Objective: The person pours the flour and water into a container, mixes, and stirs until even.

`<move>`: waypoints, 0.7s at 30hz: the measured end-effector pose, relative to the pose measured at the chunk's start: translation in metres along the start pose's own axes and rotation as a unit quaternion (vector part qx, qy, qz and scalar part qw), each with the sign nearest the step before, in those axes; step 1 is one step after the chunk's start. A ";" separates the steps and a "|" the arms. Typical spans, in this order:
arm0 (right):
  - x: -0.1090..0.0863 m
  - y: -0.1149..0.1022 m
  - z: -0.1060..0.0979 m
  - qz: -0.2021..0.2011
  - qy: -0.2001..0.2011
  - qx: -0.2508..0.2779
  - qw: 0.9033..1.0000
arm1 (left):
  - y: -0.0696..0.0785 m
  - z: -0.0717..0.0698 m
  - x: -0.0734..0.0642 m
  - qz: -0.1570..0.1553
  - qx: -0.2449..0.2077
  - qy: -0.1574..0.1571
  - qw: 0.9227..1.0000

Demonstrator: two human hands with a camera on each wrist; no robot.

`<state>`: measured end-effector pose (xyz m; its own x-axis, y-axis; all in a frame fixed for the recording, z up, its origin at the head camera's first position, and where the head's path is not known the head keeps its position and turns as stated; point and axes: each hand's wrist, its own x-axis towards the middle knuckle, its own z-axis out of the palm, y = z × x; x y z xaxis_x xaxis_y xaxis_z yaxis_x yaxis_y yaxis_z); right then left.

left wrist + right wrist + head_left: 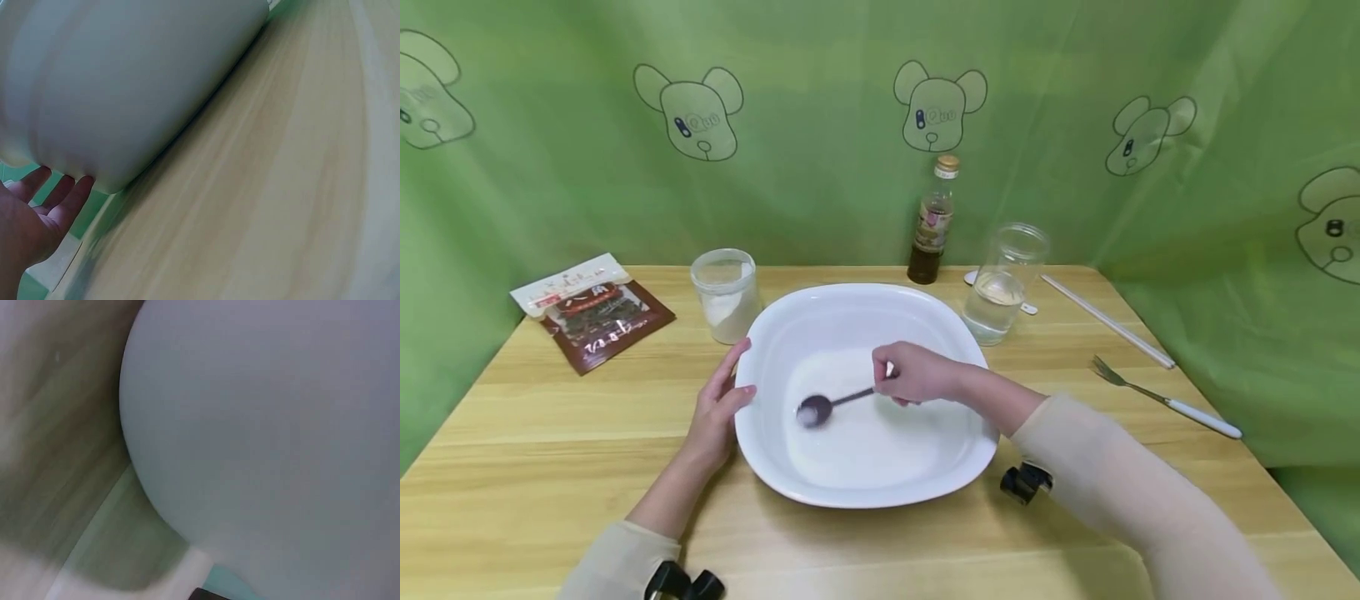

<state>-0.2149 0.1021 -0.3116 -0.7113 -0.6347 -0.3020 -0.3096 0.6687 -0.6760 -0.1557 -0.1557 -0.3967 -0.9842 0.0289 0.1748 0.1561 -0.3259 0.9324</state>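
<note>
A white basin [865,483] sits on the wooden table. At its left side my left hand [718,408] holds it, with the thumb and a fingertip over the rim. In the left wrist view, several fingers [74,203] of that hand touch the basin's outer wall [137,81]. Above the basin's inside, my right hand [917,372] pinches the handle of a dark spoon [815,411]. Something white lies in the spoon's slightly blurred bowl. The right wrist view shows the basin's outer wall [262,437], but neither the right hand nor the spoon.
Behind the basin stand a jar of white powder [727,296], a bottle of dark liquid [931,221] and a jar of clear liquid [1002,287]. A brown packet [598,312] lies at left. Chopsticks [1108,321], a fork [1165,400] and a white spoon [1028,309] lie at right.
</note>
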 end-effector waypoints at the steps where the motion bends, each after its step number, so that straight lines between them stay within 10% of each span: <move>1: -0.005 -0.001 0.000 -0.006 -0.021 0.001 1.000 | 0.000 0.000 0.000 -0.001 0.002 0.001 1.000; 7: -0.040 0.004 -0.021 0.002 -0.074 -0.055 0.996 | 0.001 0.001 -0.001 -0.011 0.007 0.009 1.000; 13: -0.052 0.018 -0.052 0.045 0.015 -0.143 0.989 | 0.004 0.001 -0.001 -0.012 0.011 0.006 1.000; 21: -0.013 0.017 -0.049 0.070 0.099 -0.146 0.982 | 0.001 0.000 -0.001 -0.009 -0.002 0.002 1.000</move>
<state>-0.2417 0.1408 -0.2868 -0.8599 -0.4599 -0.2213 -0.3474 0.8451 -0.4064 -0.1551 -0.1563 -0.3960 -0.9871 0.0301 0.1575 0.1390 -0.3284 0.9342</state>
